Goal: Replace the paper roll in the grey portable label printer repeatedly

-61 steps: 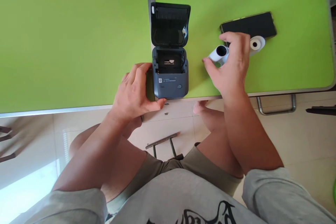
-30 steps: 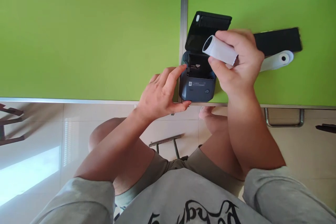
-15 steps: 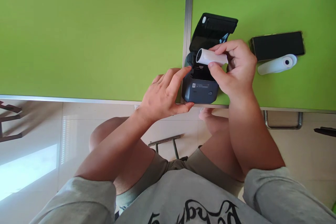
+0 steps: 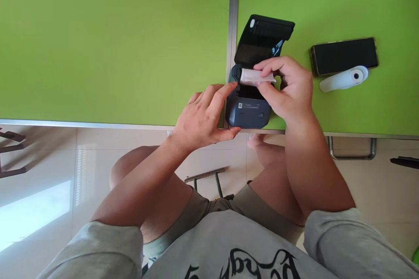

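A dark portable thermal printer (image 4: 248, 115) sits near the table's front edge with its black lid (image 4: 262, 39) swung open away from me. My left hand (image 4: 206, 115) steadies the printer's left side, index finger at the compartment's edge and thumb at the front corner. Between the thumb and fingers of my right hand (image 4: 286, 89) is a small white paper roll (image 4: 250, 76). The roll lies lengthwise at the compartment's upper part, its left end against the inner left side. My fingers cover part of the roll's right end.
On the right lies a black smartphone (image 4: 345, 56), with another white paper roll (image 4: 338, 82) resting against its near edge. A metal strip (image 4: 233, 17) divides the green tabletop (image 4: 114, 43). Below the front edge, a metal bar (image 4: 353, 157) shows.
My right hand has lowered the paper roll down and left into the printer's compartment, and the roll's open left end no longer shows. My left hand stays on the printer.
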A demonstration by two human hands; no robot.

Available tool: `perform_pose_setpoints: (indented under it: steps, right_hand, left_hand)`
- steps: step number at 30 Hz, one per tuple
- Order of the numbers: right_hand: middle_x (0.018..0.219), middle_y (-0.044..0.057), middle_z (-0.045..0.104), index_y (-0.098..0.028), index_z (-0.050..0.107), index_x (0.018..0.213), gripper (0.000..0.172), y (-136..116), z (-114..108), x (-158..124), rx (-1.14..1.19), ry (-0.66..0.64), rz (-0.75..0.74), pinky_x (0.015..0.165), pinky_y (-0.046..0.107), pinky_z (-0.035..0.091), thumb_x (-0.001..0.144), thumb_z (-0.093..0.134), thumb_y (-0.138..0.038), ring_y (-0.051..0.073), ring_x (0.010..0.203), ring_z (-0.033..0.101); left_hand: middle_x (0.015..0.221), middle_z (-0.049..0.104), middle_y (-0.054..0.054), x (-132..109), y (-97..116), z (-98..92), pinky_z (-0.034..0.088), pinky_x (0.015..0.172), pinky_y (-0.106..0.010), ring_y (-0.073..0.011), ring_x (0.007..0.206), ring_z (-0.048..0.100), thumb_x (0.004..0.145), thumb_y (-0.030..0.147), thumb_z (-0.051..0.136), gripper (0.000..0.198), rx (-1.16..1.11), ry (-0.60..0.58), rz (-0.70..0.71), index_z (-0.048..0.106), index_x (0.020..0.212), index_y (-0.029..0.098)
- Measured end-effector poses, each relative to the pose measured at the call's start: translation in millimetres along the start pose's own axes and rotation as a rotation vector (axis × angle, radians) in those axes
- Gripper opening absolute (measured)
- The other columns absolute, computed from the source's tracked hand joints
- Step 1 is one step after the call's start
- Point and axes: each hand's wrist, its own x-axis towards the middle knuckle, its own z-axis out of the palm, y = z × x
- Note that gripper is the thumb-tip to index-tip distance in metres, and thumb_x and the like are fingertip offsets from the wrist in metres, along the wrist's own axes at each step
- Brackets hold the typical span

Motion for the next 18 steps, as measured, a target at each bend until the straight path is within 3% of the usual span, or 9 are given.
perform_pose_setpoints:
  steps: [7, 12, 15, 18]
  right_hand:
    - [0.099, 0.002, 0.074, -0.029, 0.063, 0.078, 0.013, -5, -4, 1, -0.004, -0.032, -0.016, 0.100, 0.053, 0.059, 0.083, 0.072, -0.038, 0.026, 0.103, 0.072]
    - [0.108, 0.001, 0.075, -0.029, 0.067, 0.075, 0.013, -9, -13, -1, 0.093, -0.158, -0.092, 0.099, 0.053, 0.057, 0.080, 0.074, -0.038, 0.027, 0.108, 0.070]
    - [0.118, 0.000, 0.074, -0.031, 0.071, 0.076, 0.009, -9, -19, -4, 0.147, -0.261, -0.160, 0.103, 0.053, 0.054, 0.081, 0.076, -0.036, 0.028, 0.116, 0.068]
    - [0.120, 0.000, 0.072, -0.033, 0.074, 0.074, 0.019, -4, -20, -6, 0.169, -0.331, -0.154, 0.111, 0.058, 0.051, 0.081, 0.077, -0.050, 0.031, 0.123, 0.065]
  left_hand:
    - [0.143, 0.063, -0.020, 0, 0, -0.8, 0.054, 0.097, -0.047, -0.0369, 0.125, 0.066, 0.092, 0.085, 0.048, 0.098, 0.002, -0.028, -0.021, 0.036, 0.159, 0.015]
    - [0.140, 0.062, -0.020, 0, 0, -0.8, 0.054, 0.094, -0.046, -0.0353, 0.121, 0.066, 0.093, 0.084, 0.046, 0.098, 0.023, -0.012, 0.007, 0.037, 0.161, 0.015]
    - [0.136, 0.061, -0.017, 0, -1, -1.2, 0.054, 0.093, -0.046, -0.0334, 0.118, 0.065, 0.094, 0.077, 0.053, 0.086, 0.055, -0.023, 0.033, 0.042, 0.161, 0.024]
    - [0.136, 0.057, -0.015, 0, -1, -2.3, 0.053, 0.095, -0.047, -0.0317, 0.117, 0.064, 0.094, 0.068, 0.060, 0.072, 0.082, -0.052, 0.038, 0.050, 0.157, 0.034]
